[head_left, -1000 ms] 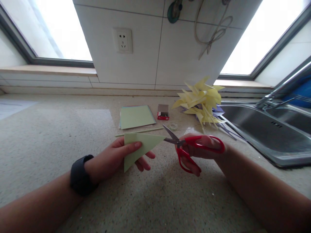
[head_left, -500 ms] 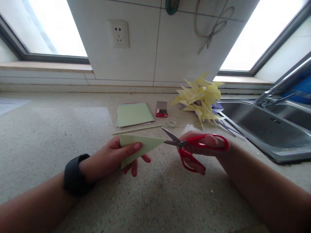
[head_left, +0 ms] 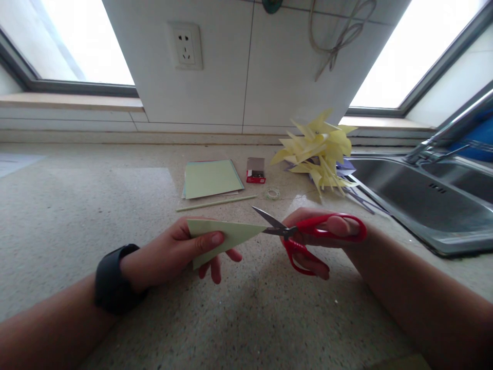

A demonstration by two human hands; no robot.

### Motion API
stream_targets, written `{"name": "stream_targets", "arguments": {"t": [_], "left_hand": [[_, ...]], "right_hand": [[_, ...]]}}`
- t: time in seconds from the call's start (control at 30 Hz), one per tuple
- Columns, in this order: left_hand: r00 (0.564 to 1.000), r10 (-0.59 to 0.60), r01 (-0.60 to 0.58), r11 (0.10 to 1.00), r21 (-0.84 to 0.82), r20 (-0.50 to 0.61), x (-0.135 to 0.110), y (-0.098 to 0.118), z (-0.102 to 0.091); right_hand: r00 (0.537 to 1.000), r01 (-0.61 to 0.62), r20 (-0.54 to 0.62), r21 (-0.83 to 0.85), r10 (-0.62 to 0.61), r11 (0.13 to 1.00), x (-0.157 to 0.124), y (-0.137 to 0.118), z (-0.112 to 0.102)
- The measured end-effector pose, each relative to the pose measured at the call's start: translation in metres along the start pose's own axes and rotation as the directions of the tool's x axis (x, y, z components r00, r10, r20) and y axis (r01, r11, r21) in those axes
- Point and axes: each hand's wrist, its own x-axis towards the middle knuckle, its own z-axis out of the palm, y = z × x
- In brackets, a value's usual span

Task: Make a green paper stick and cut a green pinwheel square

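Note:
Pinched between thumb and fingers of my left hand [head_left: 202, 246] is a folded pale-green paper triangle [head_left: 234, 234], its tip pointing right. My right hand [head_left: 308, 246] has its fingers through the red handles of a pair of scissors [head_left: 287, 234]. The blades are parted, and the paper's tip lies at the lower blade while the other blade rises above it. Both hands are held above the speckled counter [head_left: 239, 329]. Part of the left fingers is hidden behind the paper.
Beyond my hands lie a stack of coloured paper [head_left: 211, 179], a thin stick [head_left: 215, 203], a small red box [head_left: 256, 171] and a roll of tape [head_left: 272, 193]. Yellow paper pinwheels [head_left: 318, 149] rest beside the steel sink [head_left: 408, 205] at right.
The paper's tip has shifted slightly right, further along the lower blade. The scissors remain parted, and the whole view has moved a little.

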Motion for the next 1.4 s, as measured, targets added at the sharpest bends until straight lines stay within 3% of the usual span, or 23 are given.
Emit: {"name": "stream_targets", "arguments": {"t": [0.23, 0.43, 0.6, 0.87, 1.13, 1.4], "left_hand": [[1.0, -0.001, 0.001, 0.999, 0.049, 0.005, 0.001, 0.003, 0.0], [0.998, 0.063, -0.066, 0.988, 0.139, 0.026, 0.001, 0.003, -0.001], [0.99, 0.142, -0.134, 0.954, 0.266, -0.011, 0.001, 0.004, -0.001], [0.979, 0.17, -0.129, 0.942, 0.311, -0.109, 0.002, 0.008, 0.001], [0.982, 0.154, -0.129, 0.969, 0.21, -0.107, 0.002, 0.004, 0.001], [0.98, 0.176, -0.157, 0.971, 0.18, -0.093, 0.002, 0.002, 0.001]], "right_hand": [[0.999, 0.011, 0.034, -0.024, -0.01, 1.0, 0.002, -0.005, 0.001], [0.998, 0.012, 0.07, -0.054, -0.008, 0.998, 0.001, -0.007, 0.001], [0.993, 0.063, -0.093, -0.091, -0.072, 0.994, -0.012, -0.007, 0.001], [0.961, -0.266, -0.095, -0.059, 0.26, 0.962, -0.023, -0.028, -0.012], [0.935, -0.311, -0.19, -0.034, 0.299, 0.95, -0.029, -0.031, -0.012], [0.941, -0.296, -0.186, -0.056, 0.282, 0.953, -0.031, -0.031, -0.012]]}}
